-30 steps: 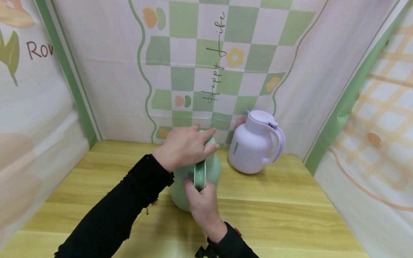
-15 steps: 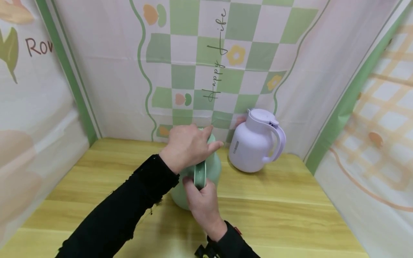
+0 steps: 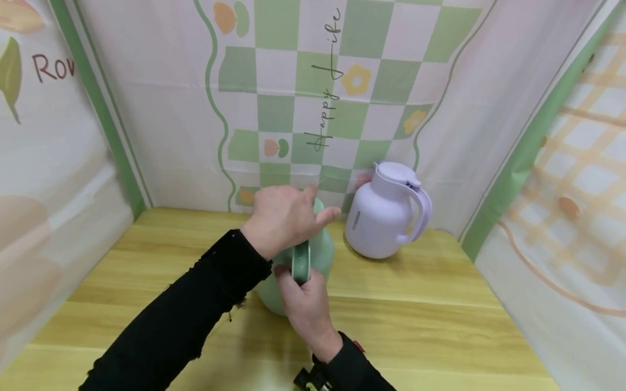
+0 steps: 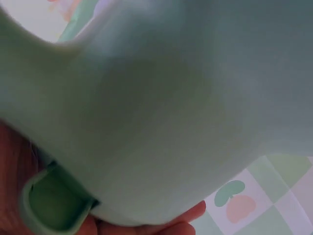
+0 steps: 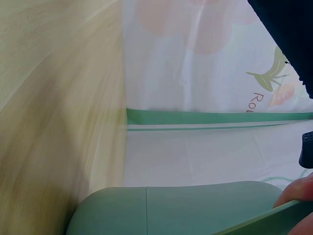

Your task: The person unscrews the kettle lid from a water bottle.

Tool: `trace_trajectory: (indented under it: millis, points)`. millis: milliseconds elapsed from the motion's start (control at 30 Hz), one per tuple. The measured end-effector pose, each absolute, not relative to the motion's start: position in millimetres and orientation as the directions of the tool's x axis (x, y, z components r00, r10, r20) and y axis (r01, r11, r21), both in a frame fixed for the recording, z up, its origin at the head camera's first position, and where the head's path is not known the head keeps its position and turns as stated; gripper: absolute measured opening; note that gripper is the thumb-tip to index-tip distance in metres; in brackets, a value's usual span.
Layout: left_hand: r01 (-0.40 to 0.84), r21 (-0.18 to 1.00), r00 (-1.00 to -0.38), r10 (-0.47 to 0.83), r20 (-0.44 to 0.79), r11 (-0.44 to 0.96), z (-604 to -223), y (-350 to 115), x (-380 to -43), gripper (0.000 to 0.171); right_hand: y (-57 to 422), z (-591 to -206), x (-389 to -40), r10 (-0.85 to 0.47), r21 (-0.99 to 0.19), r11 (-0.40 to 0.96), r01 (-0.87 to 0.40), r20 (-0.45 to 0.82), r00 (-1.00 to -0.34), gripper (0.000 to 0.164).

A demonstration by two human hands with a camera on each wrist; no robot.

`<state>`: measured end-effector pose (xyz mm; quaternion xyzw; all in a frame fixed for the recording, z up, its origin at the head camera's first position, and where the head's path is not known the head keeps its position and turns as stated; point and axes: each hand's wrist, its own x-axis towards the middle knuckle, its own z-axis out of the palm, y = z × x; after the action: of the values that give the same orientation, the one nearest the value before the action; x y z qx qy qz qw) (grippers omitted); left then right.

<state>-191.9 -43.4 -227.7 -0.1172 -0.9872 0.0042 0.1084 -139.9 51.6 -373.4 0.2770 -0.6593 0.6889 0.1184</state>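
Observation:
A pale green vacuum jug (image 3: 323, 260) stands on the wooden table in the middle of the head view, its handle (image 3: 301, 263) facing me. My right hand (image 3: 309, 312) grips that handle, thumb on its left side. Over the jug's top lies my left hand (image 3: 283, 220), holding the lid, which it mostly hides; the thumb sticks out to the right. In the left wrist view the jug body (image 4: 161, 107) fills most of the picture, with the fingers (image 4: 178, 227) along the top and a green lid tab (image 4: 56, 203) beside the palm.
A lilac vacuum jug (image 3: 376, 222) with its lid on stands to the right, near the back wall, handle pointing right. Printed cloth walls (image 3: 166, 108) enclose the wooden table (image 3: 415, 315) at the back and both sides.
My left hand has turned clockwise over the green jug's top, its fingers drawing in from a spread pose. The right hand keeps its grip on the handle. Both jugs stay in place.

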Motion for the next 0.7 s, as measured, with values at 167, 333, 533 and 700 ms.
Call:
trace_trajectory:
  millis: [167, 333, 533, 700]
  points:
    - [0.426, 0.126, -0.901, 0.406, 0.155, 0.896, -214, -62, -201, 0.075, 51, -372, -140, -0.204, -0.862, -0.086, -0.500, 0.506, -0.838, 0.050]
    - [0.558, 0.302, -0.823, 0.562, 0.083, 0.773, -207, -75, -213, 0.066, 51, -371, -139, -0.189, -0.881, -0.064, -0.468, 0.471, -0.862, 0.050]
    - [0.571, 0.310, -0.799, 0.601, -0.005, 0.761, -214, -75, -219, 0.065, 52, -371, -138, -0.192, -0.886, -0.071, -0.458, 0.463, -0.865, 0.049]
    - [0.568, 0.254, -0.809, 0.588, -0.004, 0.783, -223, -72, -219, 0.064, 51, -370, -137, -0.186, -0.899, -0.093, -0.427, 0.437, -0.880, 0.049]
